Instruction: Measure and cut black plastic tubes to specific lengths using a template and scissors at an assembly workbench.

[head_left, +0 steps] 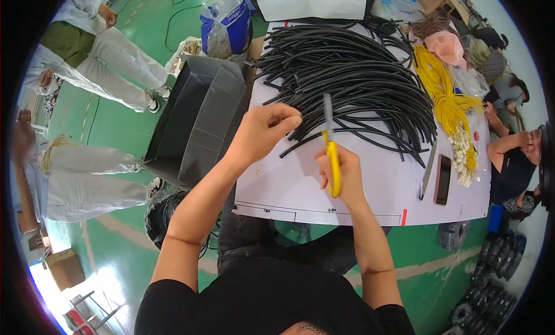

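Over the white-topped table [277, 196], my right hand [347, 170] is closed around the yellow handle of a pair of scissors [332, 161]. Their grey blades point away from me, up toward the pile of black tubes [347, 75]. My left hand [266, 130] is beside the near left end of that pile, thumb and fingertips pinched together. What lies between those fingertips, if anything, is too small to make out. The tubes lie roughly side by side, curving down to the right, with several stray ones along the near edge.
Right of the pile lie a bundle of yellow wires [445, 98] with white connectors, a phone [443, 180] and a thin grey tool [428, 170]. A dark grey bin [202, 121] stands against the table's left side. People in white stand left; others sit right.
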The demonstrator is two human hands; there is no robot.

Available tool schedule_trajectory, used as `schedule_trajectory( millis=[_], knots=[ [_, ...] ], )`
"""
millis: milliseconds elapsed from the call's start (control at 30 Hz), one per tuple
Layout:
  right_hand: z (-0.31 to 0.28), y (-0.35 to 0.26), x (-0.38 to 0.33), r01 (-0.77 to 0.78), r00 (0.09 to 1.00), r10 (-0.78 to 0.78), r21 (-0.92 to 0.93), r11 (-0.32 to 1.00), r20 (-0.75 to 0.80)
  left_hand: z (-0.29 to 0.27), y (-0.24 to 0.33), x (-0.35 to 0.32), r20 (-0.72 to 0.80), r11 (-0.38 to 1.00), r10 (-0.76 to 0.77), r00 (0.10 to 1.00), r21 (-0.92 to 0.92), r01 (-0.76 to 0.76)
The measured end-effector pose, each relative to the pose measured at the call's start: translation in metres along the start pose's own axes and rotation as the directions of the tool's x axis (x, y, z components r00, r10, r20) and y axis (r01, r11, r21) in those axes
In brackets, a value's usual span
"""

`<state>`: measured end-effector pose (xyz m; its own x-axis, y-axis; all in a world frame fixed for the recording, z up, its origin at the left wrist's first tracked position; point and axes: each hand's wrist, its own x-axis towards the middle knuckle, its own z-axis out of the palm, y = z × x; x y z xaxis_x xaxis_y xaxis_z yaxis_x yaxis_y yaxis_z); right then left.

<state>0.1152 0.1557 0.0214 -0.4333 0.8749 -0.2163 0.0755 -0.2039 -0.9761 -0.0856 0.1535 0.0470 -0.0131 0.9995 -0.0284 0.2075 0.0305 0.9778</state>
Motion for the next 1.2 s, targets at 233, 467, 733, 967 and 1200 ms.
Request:
schedule_trajectory(
  millis=[233, 467, 733, 967, 1200],
  knots=[
    [0.042, 0.014, -0.049, 0.037, 0.997, -0.016, 0.298, 0.954, -0.073, 0.023, 0.017, -0.092, 0.047, 1.000, -0.015, 0.999, 0.016, 0.014],
    [0.070, 0.019, -0.076, 0.058, 0.998, -0.054, 0.499, 0.865, -0.022, 0.029, 0.009, -0.131, -0.010, 0.988, -0.039, 0.999, -0.152, 0.037],
    [0.013, 0.032, -0.101, 0.503, 0.751, -0.002, 0.570, 0.649, -0.660, -0.002, -0.021, -0.157, 0.101, 0.989, -0.144, 0.984, 0.050, 0.140],
    [-0.137, 0.096, -0.175, 0.623, 0.383, 0.052, 0.299, 0.723, -0.922, -0.035, -0.064, -0.178, 0.150, 0.949, -0.159, 0.976, 0.294, 0.110],
    [-0.137, 0.132, -0.181, 0.470, 0.313, 0.232, 0.363, 0.805, -0.921, -0.029, -0.077, -0.175, 0.097, 0.910, -0.347, 0.933, 0.277, 0.310]
  ],
)
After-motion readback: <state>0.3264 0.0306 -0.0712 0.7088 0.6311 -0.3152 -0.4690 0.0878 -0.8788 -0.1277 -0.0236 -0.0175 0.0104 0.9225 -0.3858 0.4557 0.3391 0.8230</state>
